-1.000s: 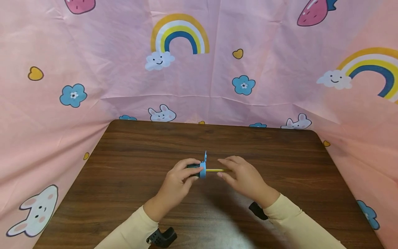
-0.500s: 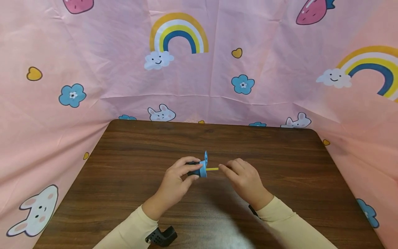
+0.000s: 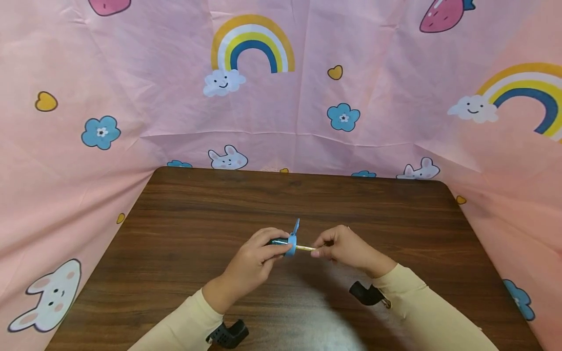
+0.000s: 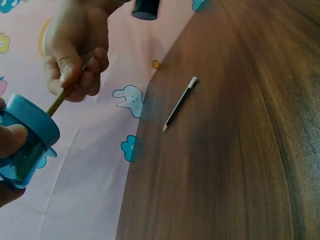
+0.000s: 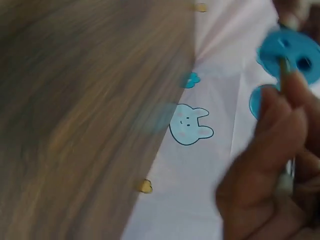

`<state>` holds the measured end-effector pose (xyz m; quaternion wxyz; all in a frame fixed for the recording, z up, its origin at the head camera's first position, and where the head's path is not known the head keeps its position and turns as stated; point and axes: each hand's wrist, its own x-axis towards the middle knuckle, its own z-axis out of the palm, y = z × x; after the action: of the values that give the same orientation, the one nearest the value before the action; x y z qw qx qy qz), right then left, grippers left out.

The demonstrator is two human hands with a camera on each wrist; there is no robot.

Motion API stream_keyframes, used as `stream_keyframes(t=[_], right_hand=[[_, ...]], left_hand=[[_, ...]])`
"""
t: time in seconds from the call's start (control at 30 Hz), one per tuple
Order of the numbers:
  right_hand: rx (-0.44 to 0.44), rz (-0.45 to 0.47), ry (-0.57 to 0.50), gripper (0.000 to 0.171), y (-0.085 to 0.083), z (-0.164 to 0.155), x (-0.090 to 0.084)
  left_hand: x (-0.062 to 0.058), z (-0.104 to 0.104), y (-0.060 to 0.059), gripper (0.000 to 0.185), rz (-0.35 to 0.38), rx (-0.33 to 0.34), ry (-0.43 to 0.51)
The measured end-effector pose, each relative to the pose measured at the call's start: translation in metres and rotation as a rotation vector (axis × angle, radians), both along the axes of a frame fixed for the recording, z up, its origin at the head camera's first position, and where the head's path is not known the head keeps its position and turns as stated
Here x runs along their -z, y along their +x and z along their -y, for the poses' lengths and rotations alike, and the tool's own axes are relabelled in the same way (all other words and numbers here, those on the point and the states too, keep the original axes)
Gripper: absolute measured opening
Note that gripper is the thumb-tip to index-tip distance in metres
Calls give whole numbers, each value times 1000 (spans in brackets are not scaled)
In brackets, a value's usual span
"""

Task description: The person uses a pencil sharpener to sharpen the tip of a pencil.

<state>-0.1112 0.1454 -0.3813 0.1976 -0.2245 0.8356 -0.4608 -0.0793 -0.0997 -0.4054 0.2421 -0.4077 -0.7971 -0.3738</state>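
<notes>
The right hand [image 3: 347,249] has curled in tighter since a moment ago, its fingers now bunched round the yellow pencil [image 3: 306,248] where they were looser and flatter before, and the blue sharpener [image 3: 290,242] has tipped, its flipped-up lid leaning to the right now instead of standing straight. The left hand [image 3: 256,258] grips the sharpener's dark blue body, thumb and fingers wrapped round it, just above the middle of the wooden table [image 3: 184,214]. The pencil runs level from the right hand's pinch into the sharpener's face; the two hands sit close, a short bare stretch of pencil between them.

From the left wrist view, the sharpener [image 4: 25,142] is a round blue tub with the pencil [image 4: 62,97] going into its top at a slant, and the right hand [image 4: 77,47] pinches the shaft with fingertips pressed together. Over there on the table lies a black pen with a white end [image 4: 180,104], well apart from the hands, near the table's edge. The right wrist view is blurred; it shows the sharpener's blue face [image 5: 290,52] past the fingers.

No writing or brand is readable on the sharpener, pencil or pen. The pink cloth [image 3: 395,97] behind carries rainbows, smiling clouds, rabbits, blue flowers, hearts and strawberries, no lettering.
</notes>
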Motion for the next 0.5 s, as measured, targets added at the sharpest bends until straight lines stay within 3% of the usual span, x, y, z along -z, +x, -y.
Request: stream_keyframes(t=[0.07,0.1,0.2,0.37,0.5], right_hand=[[-10,174,-19,15,-5,-3,-3],[-22,214,-21,16,-8,-4,-3],[-50,209,15,16,-10,-6,-4],[-15,-154,193,24,0,0,-5],[48,-604,317,43,9,5,-1]], left_hand=[[2,-1,0,32,-34,21,-2],[3,-1,0,33,-48,28,-4],[6,-2,1,33,-27,28,3],[6,-3,1,31,124,-38,48],[3,-1,1,32,261,-97,85]])
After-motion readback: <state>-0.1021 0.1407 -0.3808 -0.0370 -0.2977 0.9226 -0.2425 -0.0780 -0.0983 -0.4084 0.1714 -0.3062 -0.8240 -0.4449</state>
